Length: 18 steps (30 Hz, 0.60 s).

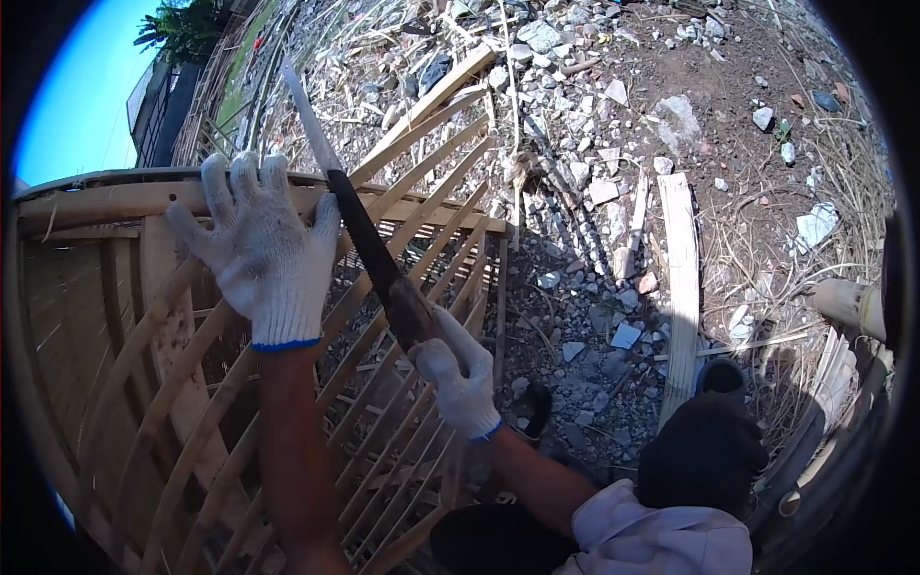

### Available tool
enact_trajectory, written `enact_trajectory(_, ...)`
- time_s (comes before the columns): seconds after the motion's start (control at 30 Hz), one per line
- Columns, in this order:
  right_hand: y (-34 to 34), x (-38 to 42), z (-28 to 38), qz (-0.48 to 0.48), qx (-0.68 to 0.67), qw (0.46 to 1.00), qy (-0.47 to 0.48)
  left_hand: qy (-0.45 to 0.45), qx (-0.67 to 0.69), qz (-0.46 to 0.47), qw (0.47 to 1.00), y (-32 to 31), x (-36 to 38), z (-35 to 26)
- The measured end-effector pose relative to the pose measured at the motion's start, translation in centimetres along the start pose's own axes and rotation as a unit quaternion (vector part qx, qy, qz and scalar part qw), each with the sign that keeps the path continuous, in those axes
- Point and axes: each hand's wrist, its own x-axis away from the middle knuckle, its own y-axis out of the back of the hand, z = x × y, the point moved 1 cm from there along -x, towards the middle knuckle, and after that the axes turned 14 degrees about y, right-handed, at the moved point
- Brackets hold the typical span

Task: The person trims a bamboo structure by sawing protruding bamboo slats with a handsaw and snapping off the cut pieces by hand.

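Note:
My left hand [264, 244], in a white knitted glove with a blue cuff, lies spread over the top rail [115, 201] of a slatted bamboo frame [206, 436]. My right hand [460, 379], gloved the same way, is wrapped round the wooden handle of a saw [369, 235]. The saw points up and to the left. Its toothed blade is dark in the lower part and bright near the tip, and it crosses the rail just right of my left hand. Thin slats fan out below and beside the blade.
Rubble [585, 192] covers the ground beyond the frame. A flat wooden plank [680, 278] lies on it to the right. A thick bamboo pole end [848, 305] shows at the right edge. Dark headwear [704, 455] and a light sleeve [661, 537] are at the lower right.

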Motion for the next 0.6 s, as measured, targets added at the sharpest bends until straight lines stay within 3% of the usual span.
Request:
enact_trajectory(0.1, 0.3, 0.0, 0.5, 0.011, -0.034, 0.999, -0.032, 0.008, -0.016, -0.009, 1.0, 0.3, -0.1, 0.1)
enact_trajectory(0.13, 0.1, -0.7, 0.9, 0.009, -0.053, 0.998, -0.016, 0.013, -0.003, -0.02, 1.0, 0.3, -0.4, 0.2)
enact_trajectory(0.23, -2.4, -4.4, 1.6, 0.01, 0.054, 0.996, 0.069, -0.003, 0.04, -0.03, 0.999, -0.1, 0.4, -0.3)
enact_trajectory(0.33, -0.4, -1.1, -1.0, 0.023, 0.03, 0.997, 0.063, -0.001, 0.084, -0.042, 0.996, 0.2, -0.2, 0.0)
enact_trajectory(0.47, -0.5, -1.8, 1.3, 0.023, -0.018, 0.999, -0.033, -0.006, 0.072, -0.028, 0.997, 0.4, -0.1, 0.1)
enact_trajectory(0.6, -0.7, -1.5, 0.3, 0.008, -0.019, 1.0, 0.009, -0.017, 0.081, -0.038, 0.996, 0.8, -0.1, 0.5)
